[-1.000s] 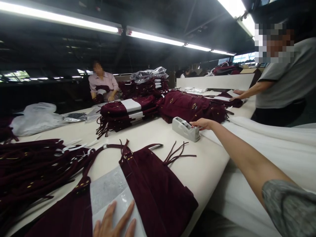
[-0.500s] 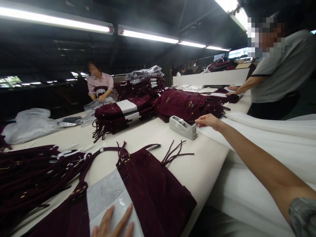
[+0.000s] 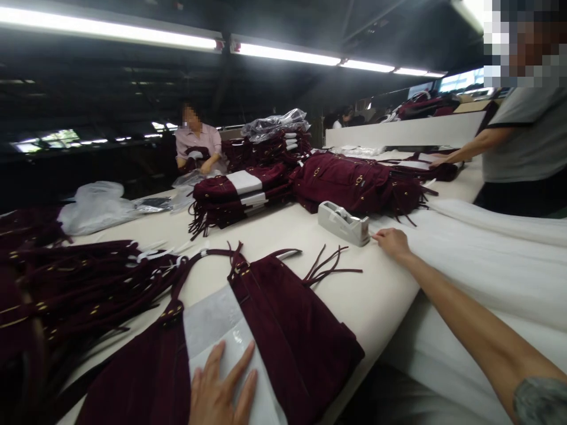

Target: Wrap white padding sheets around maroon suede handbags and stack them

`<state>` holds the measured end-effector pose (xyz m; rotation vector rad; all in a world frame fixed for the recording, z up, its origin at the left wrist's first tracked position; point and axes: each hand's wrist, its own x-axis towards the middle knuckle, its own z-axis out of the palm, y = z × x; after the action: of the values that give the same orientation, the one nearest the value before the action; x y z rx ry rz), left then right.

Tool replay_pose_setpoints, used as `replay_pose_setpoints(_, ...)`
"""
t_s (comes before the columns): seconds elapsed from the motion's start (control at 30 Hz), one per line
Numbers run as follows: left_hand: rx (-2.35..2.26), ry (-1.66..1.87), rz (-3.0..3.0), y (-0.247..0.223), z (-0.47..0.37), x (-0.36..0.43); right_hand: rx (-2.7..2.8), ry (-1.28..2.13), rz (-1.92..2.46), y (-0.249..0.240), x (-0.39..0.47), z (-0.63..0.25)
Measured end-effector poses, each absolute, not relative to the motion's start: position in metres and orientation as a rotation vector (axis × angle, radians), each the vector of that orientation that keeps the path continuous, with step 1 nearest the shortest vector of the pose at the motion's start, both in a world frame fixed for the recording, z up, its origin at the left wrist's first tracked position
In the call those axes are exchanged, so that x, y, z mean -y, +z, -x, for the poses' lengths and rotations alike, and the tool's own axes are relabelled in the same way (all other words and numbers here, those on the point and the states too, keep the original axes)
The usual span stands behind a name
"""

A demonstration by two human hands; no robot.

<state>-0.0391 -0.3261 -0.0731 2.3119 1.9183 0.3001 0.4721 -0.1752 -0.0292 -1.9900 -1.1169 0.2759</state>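
My left hand [image 3: 225,386] lies with spread fingers on a white paper band [image 3: 210,319] that crosses a maroon bag [image 3: 283,330] in front of me. Beyond the bag, a grey tape dispenser [image 3: 341,224] stands on the table. My right hand [image 3: 392,242] is just right of the dispenser's cutting end, thumb and fingers pinched together. What the pinch holds is too small to make out. Thin fringe strands of the bag lie between it and the dispenser.
More maroon bags lie at the left [image 3: 101,289]. Banded bags are stacked [image 3: 243,192] behind, beside a large maroon bag [image 3: 345,180]. Clear plastic [image 3: 95,206] sits at the far left. White sheeting [image 3: 496,254] covers the right. Two people work across and to the right [image 3: 522,136].
My right hand has drawn slightly away from the dispenser, down and to the right. My left hand stays on the paper band. The view has shifted, so most things sit further right.
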Motion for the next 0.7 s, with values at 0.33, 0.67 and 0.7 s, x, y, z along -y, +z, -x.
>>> replay_pose_setpoints(0.33, -1.914, 0.565, -2.117, -0.035, 0.008, 0.346, 1.181, 0.878, 1.285, 0.042, 0.232, -0.284)
replay_pose_setpoints(0.67, -1.725, 0.560, -2.198, -0.039, 0.027, 0.350, 1.167, 1.586, 1.385, 0.025, 0.267, -0.070)
replay_pose_setpoints(0.7, -1.676, 0.533, -2.198, -0.038, 0.032, 0.351, 1.143, 1.593, 1.419, 0.019, 0.267, -0.063)
